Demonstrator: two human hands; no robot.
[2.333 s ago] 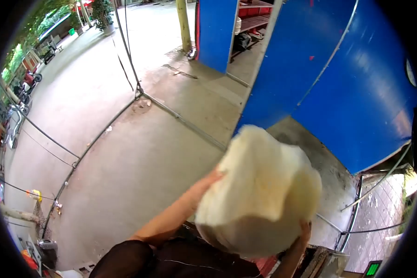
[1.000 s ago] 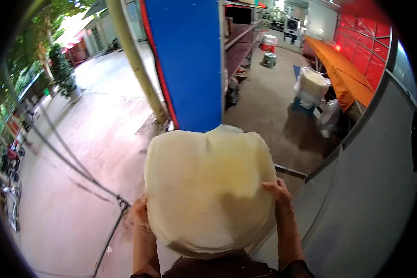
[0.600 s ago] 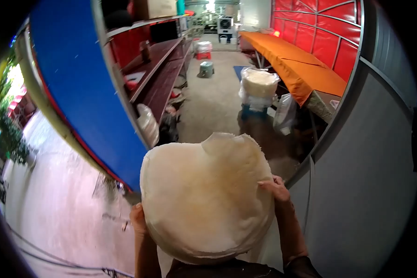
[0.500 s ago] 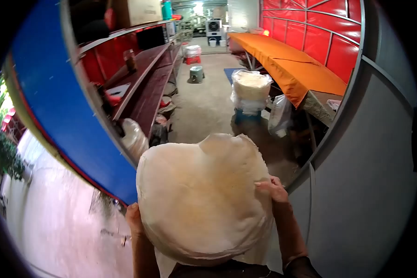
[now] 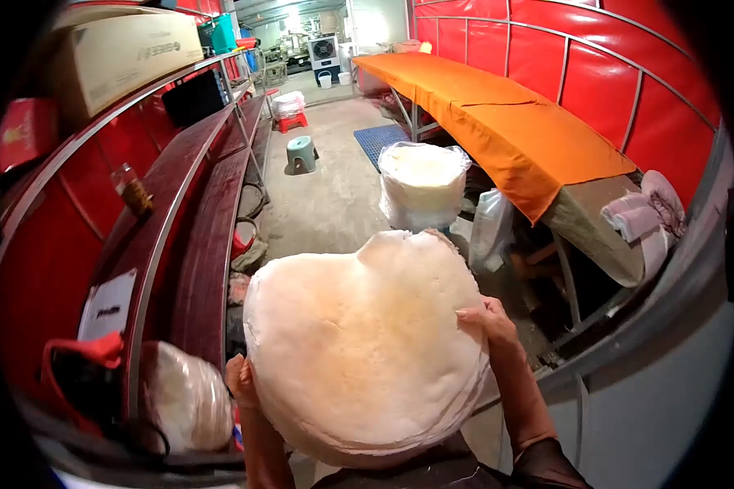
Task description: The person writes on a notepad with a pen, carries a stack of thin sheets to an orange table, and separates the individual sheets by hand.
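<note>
Held level in front of my body is a thick stack of large, pale flatbreads (image 5: 367,342), browned a little in the middle and uneven along the far edge. My left hand (image 5: 241,380) grips its left side, with the fingers mostly hidden underneath. On the right edge, my right hand (image 5: 494,323) is closed round the stack, thumb lying on top. Beyond the stack, a clear plastic bag of similar pale rounds (image 5: 426,183) stands on the floor side of the orange-covered table (image 5: 481,106).
Dark red shelves (image 5: 196,204) run along the left, carrying a jar (image 5: 130,189) and a cardboard box (image 5: 130,61). A wrapped stack (image 5: 186,399) sits low at left. Along the aisle are a grey-green stool (image 5: 302,155), a blue mat (image 5: 381,143) and an air cooler (image 5: 324,57).
I have moved forward through the doorway into the room. The blue panel at left has left view, and the shelves and table are closer. Both hands still hold the flatbread stack.
</note>
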